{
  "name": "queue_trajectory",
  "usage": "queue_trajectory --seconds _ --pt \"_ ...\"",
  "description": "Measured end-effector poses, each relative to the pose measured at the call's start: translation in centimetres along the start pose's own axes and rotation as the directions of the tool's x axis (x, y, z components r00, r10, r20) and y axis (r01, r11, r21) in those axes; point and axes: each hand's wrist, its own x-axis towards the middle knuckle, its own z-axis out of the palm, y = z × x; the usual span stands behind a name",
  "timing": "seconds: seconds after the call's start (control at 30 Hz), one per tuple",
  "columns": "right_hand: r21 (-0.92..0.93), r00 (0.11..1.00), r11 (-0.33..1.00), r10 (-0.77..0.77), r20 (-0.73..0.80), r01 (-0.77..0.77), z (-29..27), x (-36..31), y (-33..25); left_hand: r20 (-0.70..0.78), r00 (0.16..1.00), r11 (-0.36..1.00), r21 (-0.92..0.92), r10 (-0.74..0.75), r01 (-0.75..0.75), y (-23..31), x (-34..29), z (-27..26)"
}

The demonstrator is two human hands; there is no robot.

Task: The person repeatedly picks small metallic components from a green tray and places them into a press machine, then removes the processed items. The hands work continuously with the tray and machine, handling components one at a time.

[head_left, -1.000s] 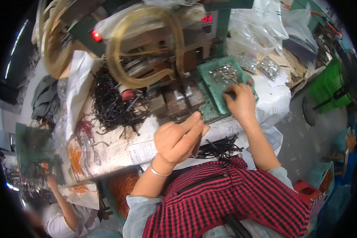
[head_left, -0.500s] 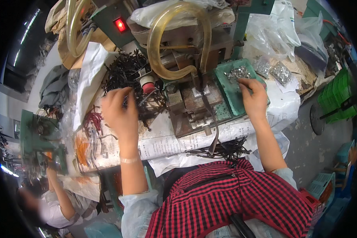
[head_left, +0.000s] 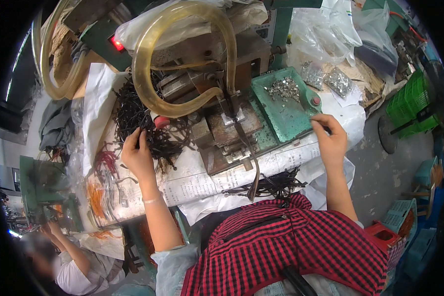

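My left hand (head_left: pixel 139 157) is at the near edge of a heap of dark straps (head_left: pixel 128 114), thumb and fingertips drawn together; whatever they pinch blends into the heap. To the right, my right hand (head_left: pixel 332 138) hovers by the near right corner of a green tray (head_left: pixel 286 129). Its thumb and forefinger meet, and anything between them is too small to name. Small shiny metal pieces (head_left: pixel 283 90) lie in the tray's far part. Between my hands, one long dark strap (head_left: pixel 249 145) runs from under the press head (head_left: pixel 227 98) toward my apron.
A thick yellowish hose (head_left: pixel 142 74) loops over the machine. More dark straps (head_left: pixel 271 186) lie along the table's front edge. A bag of metal pieces (head_left: pixel 338 83) sits beyond the tray. Green crates (head_left: pixel 412 101) stand at the right. Another person (head_left: pixel 76 261) works at the lower left.
My right hand has left the metal pieces and come toward me, outside the tray's near right corner. My left hand has lowered to the strap heap's near edge. The view has shifted.
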Motion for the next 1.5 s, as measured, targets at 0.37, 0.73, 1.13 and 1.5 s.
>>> queue_trajectory --seconds 0.37,0.73,1.13,1.5 --pt "0.019 0.907 0.91 -0.413 0.078 0.413 9.4 3.8 -9.1 -0.205 0.962 0.983 -0.009 0.178 -0.184 3.1 -1.7 1.5" --pt "0.414 0.96 0.91 -0.107 0.259 -0.01 8.2 2.8 -10.6 -0.184 0.896 0.529 -0.752 0.404 -0.393 18.0 -3.1 -4.1" --pt "0.078 0.874 0.881 -0.473 0.115 0.466 11.6 1.3 -12.4 -0.277 0.905 0.59 -0.688 0.324 -0.422 20.3 -2.8 -5.8" --pt "0.472 0.875 0.86 -0.069 0.48 -0.192 10.9 1.0 -12.2 -0.2 0.951 0.668 -0.677 0.236 -0.308 20.4 -1.3 -3.3"
